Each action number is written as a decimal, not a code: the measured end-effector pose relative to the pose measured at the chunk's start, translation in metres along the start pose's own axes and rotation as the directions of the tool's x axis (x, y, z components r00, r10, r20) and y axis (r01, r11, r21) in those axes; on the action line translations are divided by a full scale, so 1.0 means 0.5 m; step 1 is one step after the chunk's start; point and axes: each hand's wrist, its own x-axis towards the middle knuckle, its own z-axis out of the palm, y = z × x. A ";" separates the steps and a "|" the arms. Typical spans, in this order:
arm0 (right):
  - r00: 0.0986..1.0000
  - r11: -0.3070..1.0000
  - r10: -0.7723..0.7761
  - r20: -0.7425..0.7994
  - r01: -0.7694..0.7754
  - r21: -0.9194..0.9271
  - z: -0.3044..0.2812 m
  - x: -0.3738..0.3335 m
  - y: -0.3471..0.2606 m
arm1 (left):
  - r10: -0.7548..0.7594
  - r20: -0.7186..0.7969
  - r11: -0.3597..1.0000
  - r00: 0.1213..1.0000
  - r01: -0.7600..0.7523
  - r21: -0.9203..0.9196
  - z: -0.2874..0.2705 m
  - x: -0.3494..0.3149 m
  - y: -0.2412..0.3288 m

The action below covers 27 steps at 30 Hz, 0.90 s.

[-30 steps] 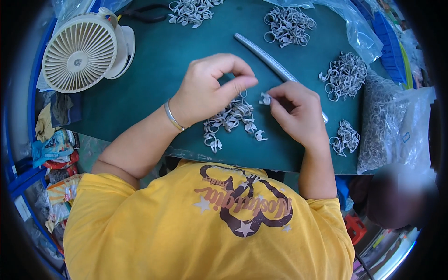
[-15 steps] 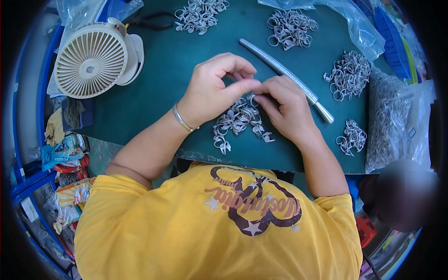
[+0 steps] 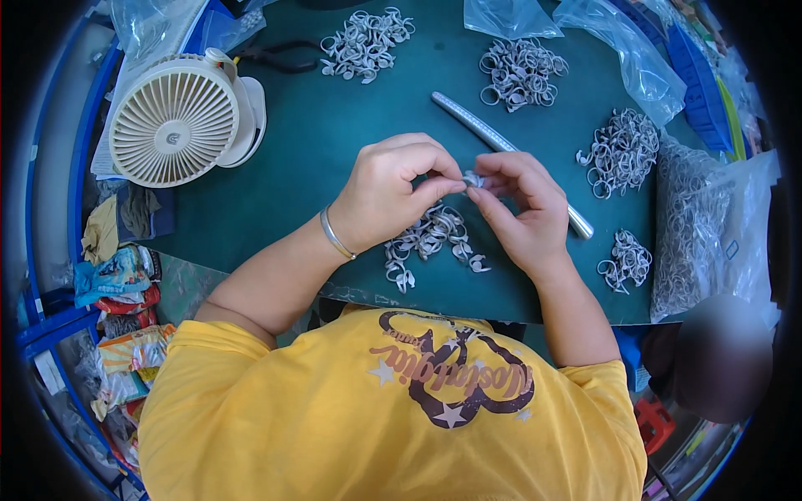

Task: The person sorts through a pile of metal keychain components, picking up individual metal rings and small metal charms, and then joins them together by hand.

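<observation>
The two hands meet just beside a tapered metal rod (image 3: 472,123), which lies slanting on the green table (image 3: 267,200). The left hand (image 3: 394,188) and the right hand (image 3: 528,213) both pinch one small grey ring (image 3: 473,179) between thumb and fingers, on the near side of the rod. The ring is partly covered by the fingertips, so its exact shape I cannot tell.

A loose pile of similar rings (image 3: 430,234) lies nearer to the person than the rod, below the hands. To the right of the rod stands a clear plastic bag (image 3: 697,230), filled with many grey rings; a small heap (image 3: 626,260) and a bigger heap (image 3: 622,154) lie between the rod and this bag. Beyond the rod there are two more heaps of rings, and a clear plastic sheet (image 3: 510,17). Well to the left of the rod stands a cream fan (image 3: 175,125).
</observation>
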 end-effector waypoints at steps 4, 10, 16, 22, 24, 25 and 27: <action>0.994 0.998 -0.064 0.094 0.066 -0.013 -0.009 0.002 0.014 | 0.026 0.009 1.000 1.000 -0.025 -0.014 0.002 0.001 0.001; 0.996 0.972 0.025 -0.080 -0.006 0.236 0.001 -0.002 0.000 | 0.146 0.012 0.988 0.989 -0.146 0.043 0.004 0.001 -0.012; 0.999 0.998 -0.039 -0.036 0.040 0.038 -0.009 0.000 0.008 | 0.281 0.016 0.947 0.960 -0.280 0.160 -0.002 0.004 -0.007; 0.999 0.999 -0.034 -0.020 0.034 0.003 -0.014 0.000 0.011 | 0.328 0.007 0.933 0.945 -0.325 0.153 -0.002 0.003 -0.007; 0.998 0.998 -0.057 -0.007 0.057 -0.006 -0.015 0.001 0.009 | 0.331 0.002 0.933 0.943 -0.328 0.148 -0.002 0.003 -0.007; 0.998 0.998 -0.057 -0.007 0.056 -0.006 -0.016 0.002 0.009 | 0.320 0.006 0.938 0.948 -0.317 0.142 -0.002 0.003 -0.007; 0.997 0.997 -0.076 0.001 0.076 -0.014 -0.018 0.002 0.009 | 0.308 0.009 0.942 0.951 -0.307 0.134 -0.003 0.002 -0.005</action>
